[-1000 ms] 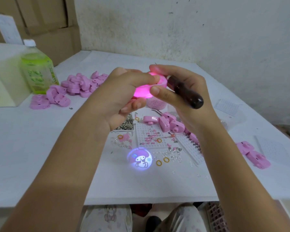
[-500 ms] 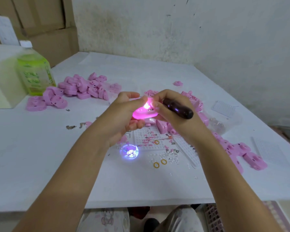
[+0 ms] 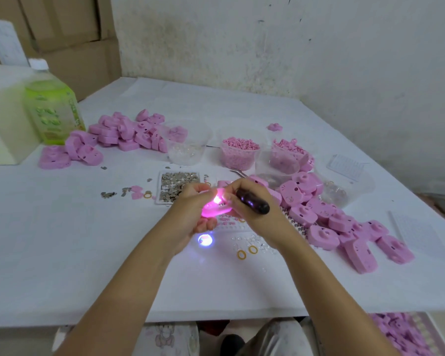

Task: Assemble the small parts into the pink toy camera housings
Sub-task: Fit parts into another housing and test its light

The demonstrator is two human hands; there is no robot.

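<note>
Holding a glowing pink housing (image 3: 213, 209) between both hands, just above the white surface (image 3: 62, 253).
One heap of pink housings (image 3: 344, 227) lies right of the hands; a second heap (image 3: 123, 132) lies well beyond them, to the left. The left hand (image 3: 190, 214) curls its fingers round the glowing housing. The right hand (image 3: 252, 217) pinches its right edge and grips a dark-handled tool (image 3: 253, 202). A round light spot (image 3: 205, 240) falls just below the left hand, with two yellow rings (image 3: 242, 254) near it.
</note>
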